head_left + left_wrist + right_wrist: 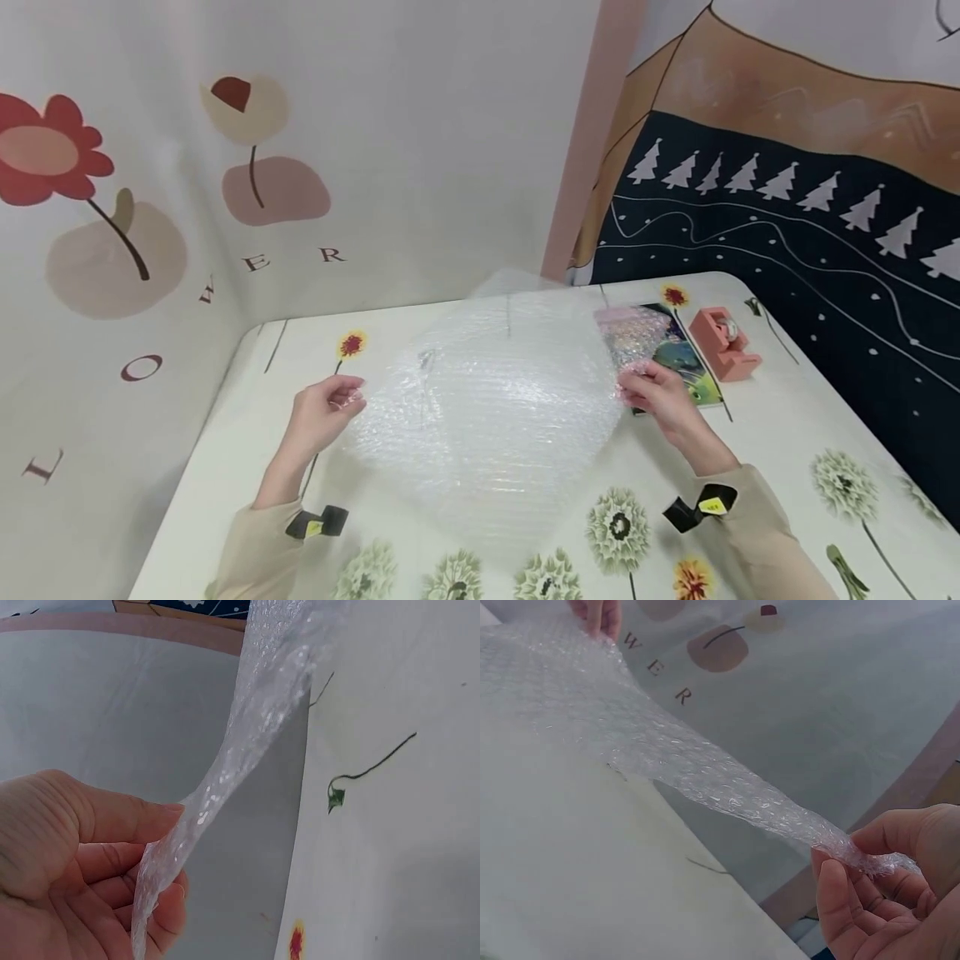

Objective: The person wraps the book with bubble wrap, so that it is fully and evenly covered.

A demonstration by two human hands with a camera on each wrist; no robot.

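A person's left hand and right hand pinch opposite edges of a clear plastic bubble-wrap sheet over a white flower-printed table. A salmon-pink tape dispenser stands near the right hand.

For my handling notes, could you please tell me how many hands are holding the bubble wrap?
2: the left hand pinches the bubble wrap at its left side, and the right hand pinches its right side.

the book lies on the table; left of it, partly before it, is bubble wrap; right of it, a tape dispenser.
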